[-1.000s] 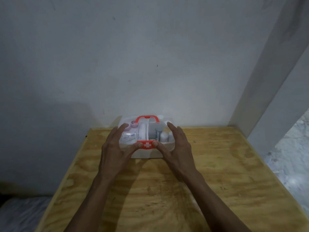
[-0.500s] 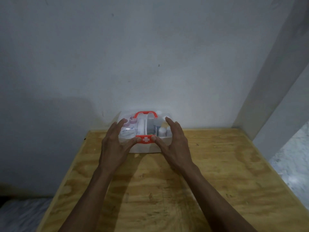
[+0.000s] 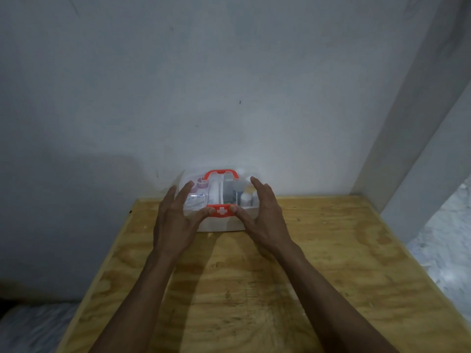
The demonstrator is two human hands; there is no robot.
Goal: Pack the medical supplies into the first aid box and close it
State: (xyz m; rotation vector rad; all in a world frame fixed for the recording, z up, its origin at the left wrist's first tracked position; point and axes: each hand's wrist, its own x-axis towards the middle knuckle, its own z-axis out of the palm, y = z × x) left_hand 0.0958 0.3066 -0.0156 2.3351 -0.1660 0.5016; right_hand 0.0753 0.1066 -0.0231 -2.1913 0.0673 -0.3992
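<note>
A clear plastic first aid box (image 3: 221, 224) stands at the far edge of the wooden table (image 3: 254, 289), against the wall. Its lid is down, with a red handle (image 3: 221, 172) on top and a red latch (image 3: 221, 211) with a white cross at the front. Through the lid I see a pink tape roll (image 3: 202, 184), a white bandage roll (image 3: 215, 192) and small white bottles (image 3: 246, 197). My left hand (image 3: 175, 222) and my right hand (image 3: 265, 220) flank the box. Both thumbs touch the latch ends, and the fingers are spread just over the lid.
A grey wall (image 3: 229, 98) rises directly behind the box. A pillar (image 3: 413, 123) stands at the table's far right corner. The table drops off at its left and right edges to a pale floor (image 3: 448, 238).
The box has slid away from me to the wall with both hands on it. My fingers have lifted slightly off the lid while the thumbs stay at the latch.
</note>
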